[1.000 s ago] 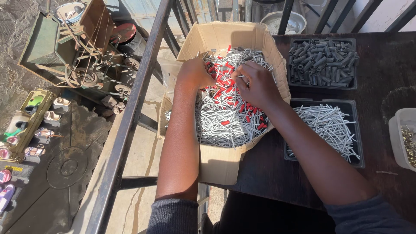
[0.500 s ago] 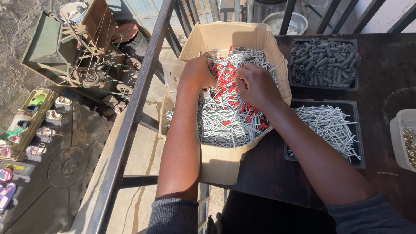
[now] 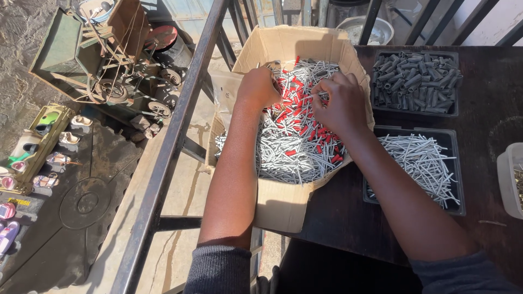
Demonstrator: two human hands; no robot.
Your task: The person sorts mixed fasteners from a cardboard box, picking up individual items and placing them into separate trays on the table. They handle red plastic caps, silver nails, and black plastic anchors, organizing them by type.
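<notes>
1. Cardboard box [image 3: 283, 201] sits at the left edge of the dark table [image 3: 490, 109], flaps open, filled with a tangle of thin grey pins [image 3: 283, 149] mixed with red pieces [image 3: 297, 100].
2. Left hand [image 3: 257, 86] is inside the box near its left wall, fingers curled down into the pile. Whether it has hold of anything cannot be told; the fingertips are buried.
3. Right hand [image 3: 342, 103] is over the right half of the pile, fingers bent and pinched together around a few grey pins near the red pieces.
4. Versus the earlier frames: both hands stay in the box. The left hand sits much where it was, against the left wall. The right hand has shifted a little toward the box's right wall, and more of the red pieces show between the two hands.
5. Right of the box, on the table: a black tray of sorted grey pins [image 3: 422, 163], touching the box's right side.
6. Behind it, a second black tray of dark grey tubes [image 3: 415, 80].
7. White container [image 3: 509, 179] at the table's right edge, partly cut off.
8. Dark metal railing [image 3: 174, 136] runs diagonally left of the box.
</notes>
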